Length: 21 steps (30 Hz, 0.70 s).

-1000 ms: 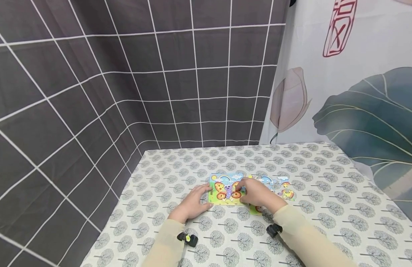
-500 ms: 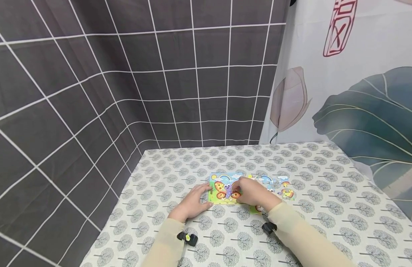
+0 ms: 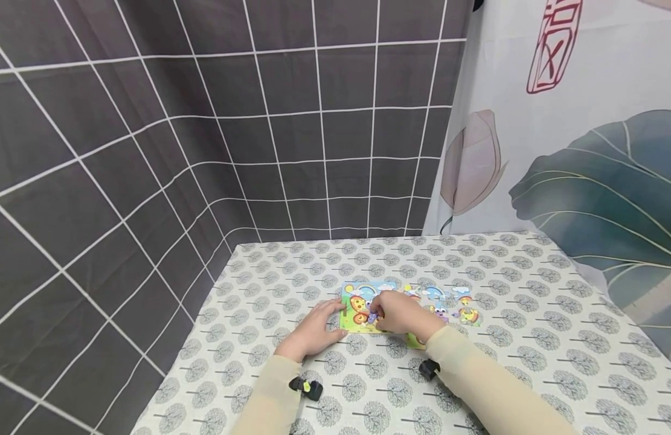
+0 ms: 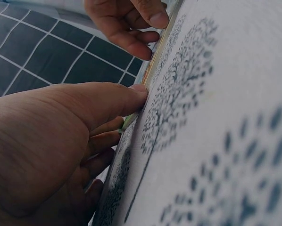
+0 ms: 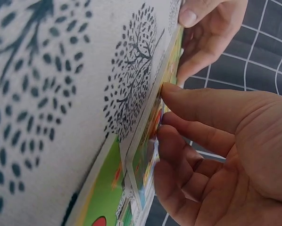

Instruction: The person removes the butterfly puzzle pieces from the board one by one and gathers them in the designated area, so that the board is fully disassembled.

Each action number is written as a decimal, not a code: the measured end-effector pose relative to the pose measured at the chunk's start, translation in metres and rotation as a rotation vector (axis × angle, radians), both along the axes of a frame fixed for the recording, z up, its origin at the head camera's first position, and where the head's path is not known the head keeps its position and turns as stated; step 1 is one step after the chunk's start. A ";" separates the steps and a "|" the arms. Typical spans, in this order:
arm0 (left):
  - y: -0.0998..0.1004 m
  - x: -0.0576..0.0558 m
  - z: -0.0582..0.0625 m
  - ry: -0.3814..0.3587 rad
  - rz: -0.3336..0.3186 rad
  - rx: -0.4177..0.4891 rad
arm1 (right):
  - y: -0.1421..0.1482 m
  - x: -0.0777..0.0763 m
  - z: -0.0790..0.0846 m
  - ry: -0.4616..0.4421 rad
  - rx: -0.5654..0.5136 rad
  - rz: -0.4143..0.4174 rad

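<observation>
A thin butterfly picture board lies flat on the tree-print tablecloth. At its left side rests my left hand, its thumb on the near edge and its fingers by the left edge. My right hand reaches over the right half, fingertips bent down onto the butterfly. In the right wrist view the right thumb touches the board's near edge. The bent fingers cover part of the picture, and no separate piece shows between them. The left wrist view shows the left thumb against the board's edge.
A second bright picture board lies just right of the first, partly under my right hand. Colourful picture parts lie at its right end. A dark grid curtain hangs behind and left, a floral cloth at the right.
My right hand has slid left across the butterfly board, from its right edge toward the butterfly's body. More of the second board shows. My left hand stays put.
</observation>
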State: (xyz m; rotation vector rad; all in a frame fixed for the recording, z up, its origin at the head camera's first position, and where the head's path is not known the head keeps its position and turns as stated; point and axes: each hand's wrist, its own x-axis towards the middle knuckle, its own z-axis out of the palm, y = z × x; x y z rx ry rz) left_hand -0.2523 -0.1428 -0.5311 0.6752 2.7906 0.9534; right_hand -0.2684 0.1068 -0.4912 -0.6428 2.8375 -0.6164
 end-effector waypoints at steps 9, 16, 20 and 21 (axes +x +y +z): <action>0.000 0.000 0.000 0.005 -0.002 0.000 | 0.001 -0.002 0.001 -0.050 -0.018 -0.037; 0.000 0.000 0.001 0.002 0.000 -0.003 | 0.002 -0.005 -0.002 -0.127 -0.069 -0.039; 0.000 0.001 0.001 0.001 0.000 -0.003 | 0.004 -0.006 -0.004 -0.133 -0.089 -0.040; 0.000 0.001 0.001 0.001 0.000 -0.002 | 0.004 -0.006 -0.005 -0.130 -0.093 -0.040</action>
